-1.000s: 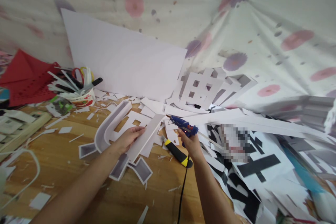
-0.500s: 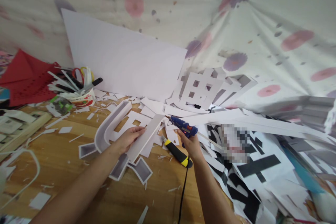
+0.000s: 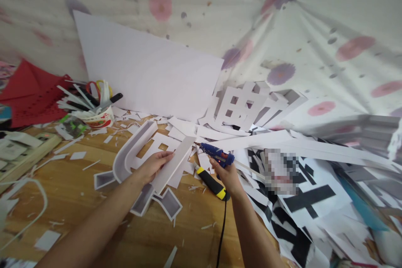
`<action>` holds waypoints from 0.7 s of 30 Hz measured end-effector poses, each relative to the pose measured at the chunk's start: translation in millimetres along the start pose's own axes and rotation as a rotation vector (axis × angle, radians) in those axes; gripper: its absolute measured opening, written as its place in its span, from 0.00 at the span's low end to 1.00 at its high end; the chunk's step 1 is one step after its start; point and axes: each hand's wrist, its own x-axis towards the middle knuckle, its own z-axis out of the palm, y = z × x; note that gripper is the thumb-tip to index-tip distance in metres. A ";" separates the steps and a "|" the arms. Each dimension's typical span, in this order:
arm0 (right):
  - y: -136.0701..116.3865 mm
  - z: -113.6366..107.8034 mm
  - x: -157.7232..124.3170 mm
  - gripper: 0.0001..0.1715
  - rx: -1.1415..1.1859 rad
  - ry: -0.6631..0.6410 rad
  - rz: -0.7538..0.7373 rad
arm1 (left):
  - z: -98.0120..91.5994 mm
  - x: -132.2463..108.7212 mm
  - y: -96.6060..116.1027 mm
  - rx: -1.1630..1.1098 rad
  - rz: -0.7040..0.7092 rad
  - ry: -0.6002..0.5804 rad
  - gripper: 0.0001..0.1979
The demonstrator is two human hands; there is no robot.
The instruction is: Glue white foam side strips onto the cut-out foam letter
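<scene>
A white foam-board piece with raised walls (image 3: 135,142) lies on the wooden table, with hollow grey-lined channels. My left hand (image 3: 155,166) is closed on its long straight white strip (image 3: 176,163), thumb and fingers at the strip's left edge. In my right hand (image 3: 226,171) is a blue glue gun (image 3: 216,153), its nozzle pointing left at the upper end of the strip. Whether the nozzle touches the strip is too small to tell. A black cord hangs down from the gun. Just below the gun lies a black and yellow utility knife (image 3: 212,182).
A tub of tools and strips (image 3: 100,118) stands at the left, near red paper (image 3: 34,92). A big white board (image 3: 147,71) leans at the back. White cut-out letters (image 3: 241,106) stand behind the gun. Black-and-white printed sheets (image 3: 310,197) pile at the right.
My right hand has moved slightly left with the glue gun, bringing its nozzle up to the strip's upper end. The cord has shifted a little. My left hand has not moved.
</scene>
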 end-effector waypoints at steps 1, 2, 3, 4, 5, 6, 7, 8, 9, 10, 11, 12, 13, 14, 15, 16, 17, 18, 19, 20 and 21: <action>-0.4 -0.1 -0.3 0.23 0.005 -0.008 0.015 | -0.1 0.2 -0.2 0.000 0.006 -0.001 0.13; -0.5 -0.2 -0.6 0.23 0.009 -0.016 0.023 | -0.2 0.5 -0.4 0.001 0.011 -0.002 0.13; -0.4 0.0 -0.6 0.23 0.012 -0.019 0.030 | -0.3 0.8 -0.6 0.003 0.014 -0.003 0.13; 0.0 0.2 -0.6 0.23 0.015 -0.015 0.038 | -0.6 1.1 -0.8 0.004 0.017 -0.005 0.13; 0.6 0.5 -0.5 0.24 0.019 -0.004 0.046 | -0.8 1.3 -1.0 0.006 0.018 -0.007 0.13; 1.2 0.9 -0.3 0.24 0.023 0.010 0.052 | -1.1 1.5 -1.1 0.008 0.018 -0.007 0.13; 1.7 1.2 -0.1 0.24 0.024 0.024 0.057 | -1.4 1.6 -1.2 0.008 0.016 -0.007 0.13; 2.1 1.4 0.0 0.24 0.025 0.034 0.060 | -1.7 1.7 -1.2 0.007 0.014 -0.006 0.13; 2.3 1.5 0.2 0.25 0.024 0.036 0.062 | -2.1 1.7 -1.2 0.006 0.010 -0.008 0.13; 2.4 1.5 0.2 0.25 0.024 0.029 0.062 | -2.4 1.8 -1.2 0.005 0.005 -0.014 0.13; 2.5 1.4 0.2 0.25 0.025 0.015 0.059 | -2.7 1.9 -1.3 0.003 0.000 -0.020 0.13; 2.6 1.2 0.2 0.25 0.029 -0.003 0.054 | -2.9 2.1 -1.4 -0.001 -0.002 -0.023 0.13; 3.0 1.1 0.2 0.25 0.037 -0.013 0.050 | -3.1 2.2 -1.5 -0.004 -0.003 -0.025 0.13; 3.6 0.9 0.1 0.25 0.046 -0.015 0.046 | -3.1 2.4 -1.7 -0.007 -0.002 -0.024 0.13; 4.4 0.9 0.0 0.25 0.056 -0.012 0.045 | -3.2 2.6 -1.9 -0.010 0.000 -0.019 0.13; 5.3 1.0 -0.2 0.25 0.065 -0.002 0.045 | -3.2 2.8 -2.2 -0.012 0.003 -0.011 0.12; 6.3 1.1 -0.4 0.25 0.074 0.005 0.044 | -3.2 3.1 -2.5 -0.014 0.005 -0.005 0.12; 7.2 1.3 -0.7 0.25 0.082 0.004 0.041 | -3.2 3.5 -2.9 -0.016 0.007 -0.002 0.12; 7.9 1.6 -1.0 0.24 0.088 -0.009 0.038 | -3.4 4.0 -3.3 -0.018 0.009 -0.002 0.12; 8.4 1.9 -1.3 0.24 0.095 -0.025 0.034 | -3.7 4.6 -3.8 -0.022 0.011 -0.003 0.12; 8.7 2.3 -1.6 0.25 0.104 -0.032 0.030 | -4.2 5.2 -4.4 -0.026 0.013 -0.006 0.12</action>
